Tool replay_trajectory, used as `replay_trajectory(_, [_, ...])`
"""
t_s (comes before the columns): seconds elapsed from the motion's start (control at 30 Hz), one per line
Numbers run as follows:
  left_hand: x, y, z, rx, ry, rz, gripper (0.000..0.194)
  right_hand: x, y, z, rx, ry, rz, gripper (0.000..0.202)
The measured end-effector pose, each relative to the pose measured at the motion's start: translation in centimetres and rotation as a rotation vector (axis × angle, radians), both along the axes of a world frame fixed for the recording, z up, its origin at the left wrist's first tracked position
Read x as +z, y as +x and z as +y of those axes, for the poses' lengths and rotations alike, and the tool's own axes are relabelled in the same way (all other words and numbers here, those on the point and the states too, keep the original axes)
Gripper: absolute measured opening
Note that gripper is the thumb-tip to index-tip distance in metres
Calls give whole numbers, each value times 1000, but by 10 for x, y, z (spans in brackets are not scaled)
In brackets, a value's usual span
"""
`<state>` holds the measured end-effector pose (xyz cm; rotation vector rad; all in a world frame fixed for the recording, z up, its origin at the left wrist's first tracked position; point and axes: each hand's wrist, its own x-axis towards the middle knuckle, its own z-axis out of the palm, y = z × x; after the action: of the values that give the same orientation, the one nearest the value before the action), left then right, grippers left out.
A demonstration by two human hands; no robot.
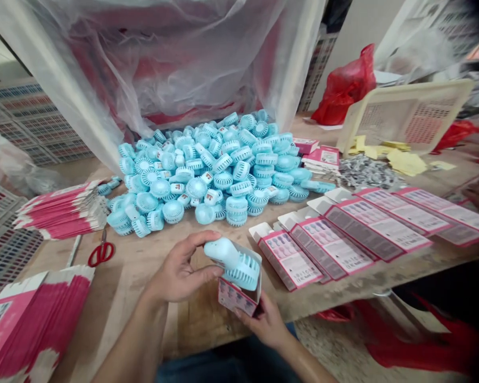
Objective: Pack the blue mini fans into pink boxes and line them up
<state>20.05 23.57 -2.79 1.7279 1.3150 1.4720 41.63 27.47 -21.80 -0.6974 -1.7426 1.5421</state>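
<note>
Thumb and fingers of my left hand [181, 271] grip the handle of a light blue handheld fan [235, 263]. The fan's round caged head is partly inside the open end of a small pink and white box [236, 298]; its handle sticks out toward the left. My right hand [265, 322] is closed around the lower part of that box and holds it tilted above the table's front edge. Just beyond my hands lies a large heap of the same blue fans [223, 181].
Open-flapped boxes [291, 258] lie in a row on the right. Flattened pink boxes [35, 324] are stacked at left, near red-handled scissors [101, 254]. A cream basket [407, 111] tips over yellow papers [407, 159] and small grey packets [369, 171]. Plastic sheeting [191, 58] hangs behind.
</note>
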Motion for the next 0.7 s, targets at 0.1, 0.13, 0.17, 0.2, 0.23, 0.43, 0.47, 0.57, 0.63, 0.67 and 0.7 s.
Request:
replay_trajectory(0.1, [19, -6, 1, -141, -104, 245, 43, 0, 1, -1, 24, 7, -53, 54])
replay_trajectory(0.13, [22, -6, -1, -186, -146, 332, 35, -1, 1, -1, 37, 20, -72, 51])
replay_trajectory(0.17, [22, -5, -4, -191, -180, 401, 29, 0, 1, -2, 49, 33, -85, 50])
replay_trajectory(0.2, [18, -2, -9, -146, -205, 438, 31, 1, 1, -3, 50, 41, -89, 49])
replay_trajectory(0.23, [12, 1, -14, -62, -228, 433, 43, 3, 1, -3, 55, 49, -90, 49])
replay_trajectory(0.43, [-46, 43, -7, 72, -563, -114, 66, 71, 31, 29, 293, 162, -280, 54])
replay_trajectory(0.47, [-51, 53, 6, 59, -575, -196, 57, 89, 43, 41, 315, 174, -295, 60])
replay_trajectory(0.57, [-59, 83, 59, 149, -519, -344, 51, 136, 85, 76, 173, 509, -524, 52])
replay_trajectory(0.63, [-65, 99, 91, 226, -520, -363, 55, 153, 110, 91, -47, 872, -578, 36])
replay_trajectory(0.67, [-70, 106, 103, 240, -537, -358, 59, 156, 120, 94, -128, 981, -576, 32])
replay_trajectory(0.7, [-75, 113, 113, 235, -559, -349, 64, 155, 128, 94, -189, 1029, -560, 30])
